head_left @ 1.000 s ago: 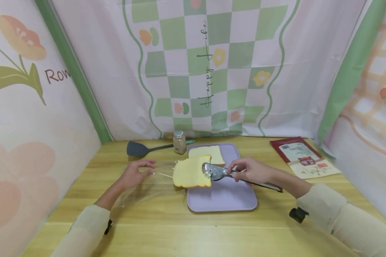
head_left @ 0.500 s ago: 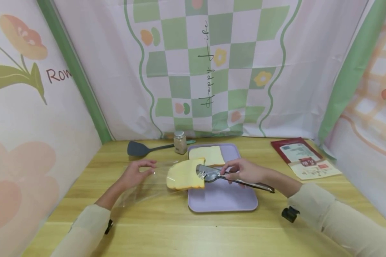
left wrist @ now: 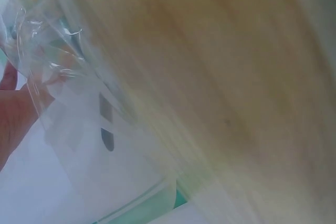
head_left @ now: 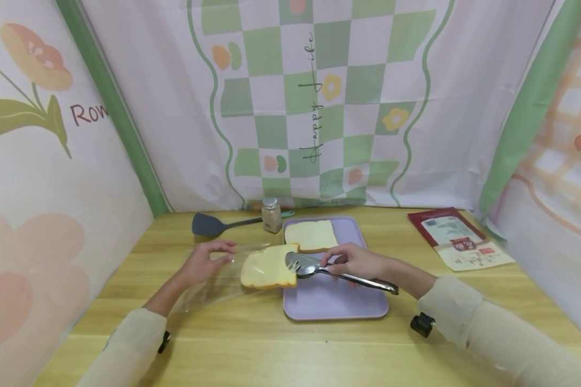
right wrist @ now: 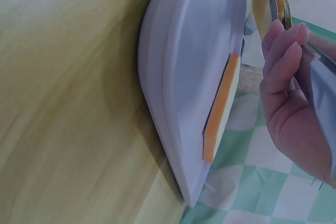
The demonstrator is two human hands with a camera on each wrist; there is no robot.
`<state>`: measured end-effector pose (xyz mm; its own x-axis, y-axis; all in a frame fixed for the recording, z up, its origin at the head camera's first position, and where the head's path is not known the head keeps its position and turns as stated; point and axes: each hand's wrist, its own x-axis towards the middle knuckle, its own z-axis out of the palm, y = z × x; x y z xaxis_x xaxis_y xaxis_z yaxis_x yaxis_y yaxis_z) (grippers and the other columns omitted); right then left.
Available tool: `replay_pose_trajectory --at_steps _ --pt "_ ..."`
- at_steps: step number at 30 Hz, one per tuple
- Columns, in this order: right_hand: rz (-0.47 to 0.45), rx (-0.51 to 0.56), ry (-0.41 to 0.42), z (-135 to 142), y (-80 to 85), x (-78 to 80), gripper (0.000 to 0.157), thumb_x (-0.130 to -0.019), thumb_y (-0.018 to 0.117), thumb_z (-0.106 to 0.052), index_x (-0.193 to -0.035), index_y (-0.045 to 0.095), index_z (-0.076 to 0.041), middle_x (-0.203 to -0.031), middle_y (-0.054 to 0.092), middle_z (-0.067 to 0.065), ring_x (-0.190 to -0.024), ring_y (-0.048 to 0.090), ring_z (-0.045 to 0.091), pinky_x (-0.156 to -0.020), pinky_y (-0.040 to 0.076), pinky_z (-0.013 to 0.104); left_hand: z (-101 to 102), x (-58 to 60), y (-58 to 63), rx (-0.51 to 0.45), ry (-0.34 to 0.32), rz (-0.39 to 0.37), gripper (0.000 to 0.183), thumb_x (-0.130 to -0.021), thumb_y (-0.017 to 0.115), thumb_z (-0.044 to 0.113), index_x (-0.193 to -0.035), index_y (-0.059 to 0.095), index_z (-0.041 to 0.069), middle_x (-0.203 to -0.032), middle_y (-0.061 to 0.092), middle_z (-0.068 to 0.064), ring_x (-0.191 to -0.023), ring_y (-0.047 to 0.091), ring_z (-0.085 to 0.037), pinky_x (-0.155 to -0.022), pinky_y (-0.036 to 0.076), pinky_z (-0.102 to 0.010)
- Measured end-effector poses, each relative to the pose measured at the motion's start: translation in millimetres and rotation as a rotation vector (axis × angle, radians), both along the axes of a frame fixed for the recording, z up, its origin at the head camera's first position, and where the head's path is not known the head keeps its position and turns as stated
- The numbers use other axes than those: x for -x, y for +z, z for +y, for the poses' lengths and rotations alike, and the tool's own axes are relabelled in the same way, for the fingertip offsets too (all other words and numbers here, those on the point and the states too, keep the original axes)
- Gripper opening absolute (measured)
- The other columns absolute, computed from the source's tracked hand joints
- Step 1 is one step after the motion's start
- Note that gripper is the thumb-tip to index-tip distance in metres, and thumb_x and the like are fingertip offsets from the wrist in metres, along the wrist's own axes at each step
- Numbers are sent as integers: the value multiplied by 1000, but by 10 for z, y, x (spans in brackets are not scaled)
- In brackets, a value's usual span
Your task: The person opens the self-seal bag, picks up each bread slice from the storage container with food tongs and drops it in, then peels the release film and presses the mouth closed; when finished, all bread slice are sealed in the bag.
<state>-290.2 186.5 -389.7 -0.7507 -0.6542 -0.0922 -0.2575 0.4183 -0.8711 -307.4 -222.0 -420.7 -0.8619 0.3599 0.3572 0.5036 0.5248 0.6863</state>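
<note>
My left hand (head_left: 204,263) holds the edge of a clear plastic bag (head_left: 214,290) between thumb and fingers, left of the tray. In the left wrist view the crinkled bag (left wrist: 79,114) partly covers the hand. A yellowish slice of bread (head_left: 267,267) lies partly inside the bag's mouth. Metal serving tongs (head_left: 314,266) clamp its right edge. My right hand (head_left: 357,262) grips the tongs above the lilac tray (head_left: 336,307); in the right wrist view its fingers (right wrist: 283,61) curl round them. Another slice of bread (head_left: 311,235) lies flat at the tray's far end.
A dark spatula (head_left: 210,225) lies at the back left, its handle passing behind a small lidded jar (head_left: 271,215). On the right is a red and white food pouch (head_left: 457,239). A patterned curtain (head_left: 314,107) hangs along the table's back edge.
My right hand has moved left with the tongs, carrying the clamped slice leftward and slightly down, deeper into the bag. My left hand has stayed in place.
</note>
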Motion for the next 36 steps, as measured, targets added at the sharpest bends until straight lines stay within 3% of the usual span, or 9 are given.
replay_pose_trajectory --at_steps 5,36 --pt "-7 7 3 -69 -49 43 16 -97 62 -8 -113 66 -5 -81 68 23 -45 50 13 -41 44 25 -17 13 -6 -15 -14 -3 16 -87 72 -1 -103 71 -4 -124 66 -18 -119 59 -39 -103 44 -57" --pt "-56 19 8 -511 -144 119 16 -97 63 -9 -112 67 -5 -79 69 15 -47 51 13 -43 45 25 -37 -4 3 -80 -25 -58 15 -90 72 7 -104 73 1 -127 65 -18 -123 57 -38 -105 42 -58"
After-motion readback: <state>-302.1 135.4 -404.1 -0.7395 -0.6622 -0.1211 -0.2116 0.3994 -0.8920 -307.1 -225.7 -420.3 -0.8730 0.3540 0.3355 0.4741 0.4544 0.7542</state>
